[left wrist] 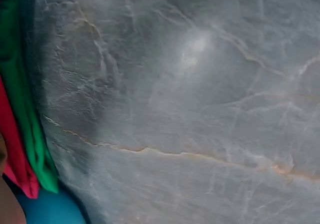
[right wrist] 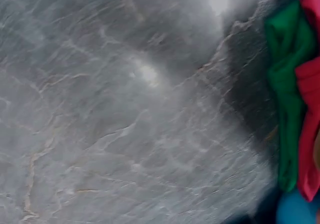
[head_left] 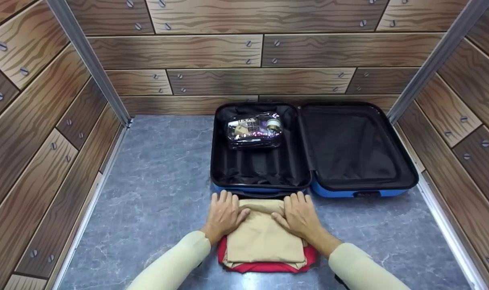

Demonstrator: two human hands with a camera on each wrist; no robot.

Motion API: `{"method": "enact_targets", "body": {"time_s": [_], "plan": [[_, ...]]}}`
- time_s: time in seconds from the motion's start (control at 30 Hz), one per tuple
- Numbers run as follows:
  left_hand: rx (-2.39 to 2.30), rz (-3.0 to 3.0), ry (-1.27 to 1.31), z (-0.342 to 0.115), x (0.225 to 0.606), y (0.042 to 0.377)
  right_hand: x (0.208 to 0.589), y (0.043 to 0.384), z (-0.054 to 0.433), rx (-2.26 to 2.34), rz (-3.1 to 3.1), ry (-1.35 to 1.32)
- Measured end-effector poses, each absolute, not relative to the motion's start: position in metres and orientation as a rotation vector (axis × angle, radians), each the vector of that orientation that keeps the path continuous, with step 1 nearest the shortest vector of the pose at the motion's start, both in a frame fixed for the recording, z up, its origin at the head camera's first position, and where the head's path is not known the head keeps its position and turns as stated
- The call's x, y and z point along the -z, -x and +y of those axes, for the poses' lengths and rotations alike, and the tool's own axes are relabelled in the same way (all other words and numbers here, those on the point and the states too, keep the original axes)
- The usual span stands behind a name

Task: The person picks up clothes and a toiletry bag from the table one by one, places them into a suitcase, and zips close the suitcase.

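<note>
A stack of folded clothes lies in front of me in the head view, with a beige garment (head_left: 266,237) on top and a red garment (head_left: 264,266) showing beneath it. A green garment (left wrist: 32,129) forms the lowest layer in the left wrist view. My left hand (head_left: 223,213) grips the stack's far left corner, thumb over the beige cloth. At the far right corner, my right hand (head_left: 299,214) holds it the same way. The beige cloth dips between both hands. Fingertips reach close to the near side of the open suitcase (head_left: 260,186).
The suitcase's lid (head_left: 353,149) lies spread to the right, its black lining showing over a blue shell. A clear toiletry bag (head_left: 254,132) with small items sits inside the suitcase's left half. Wood-patterned walls (head_left: 212,52) enclose the grey marbled floor (head_left: 160,169).
</note>
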State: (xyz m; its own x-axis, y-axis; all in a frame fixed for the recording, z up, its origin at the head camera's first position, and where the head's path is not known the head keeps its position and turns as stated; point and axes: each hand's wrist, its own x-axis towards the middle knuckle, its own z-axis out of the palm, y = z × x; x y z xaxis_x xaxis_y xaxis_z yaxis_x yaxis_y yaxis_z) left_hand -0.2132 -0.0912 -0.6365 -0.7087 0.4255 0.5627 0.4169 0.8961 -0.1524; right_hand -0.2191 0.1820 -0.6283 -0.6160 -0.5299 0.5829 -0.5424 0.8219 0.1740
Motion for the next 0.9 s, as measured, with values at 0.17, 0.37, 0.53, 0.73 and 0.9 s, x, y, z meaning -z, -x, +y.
{"method": "enact_targets", "body": {"time_s": [0.17,0.37,0.53,0.73,0.9], "plan": [[0.027,-2.348,0.650,-0.095,0.636,0.216,0.628,0.220,0.185,-0.061,-2.299,-0.800],[0.027,-2.218,0.661,-0.096,0.624,0.226,0.615,0.225,0.186,-0.051,-2.302,-0.786],[-0.019,-2.188,0.685,-0.098,0.605,0.235,0.600,0.236,0.186,-0.047,-2.265,-0.783],[-0.078,-2.176,0.692,-0.100,0.585,0.249,0.582,0.249,0.183,-0.021,-2.288,-0.759],[-0.094,-2.160,0.668,-0.103,0.567,0.263,0.561,0.263,0.180,0.007,-2.290,-0.742]]}}
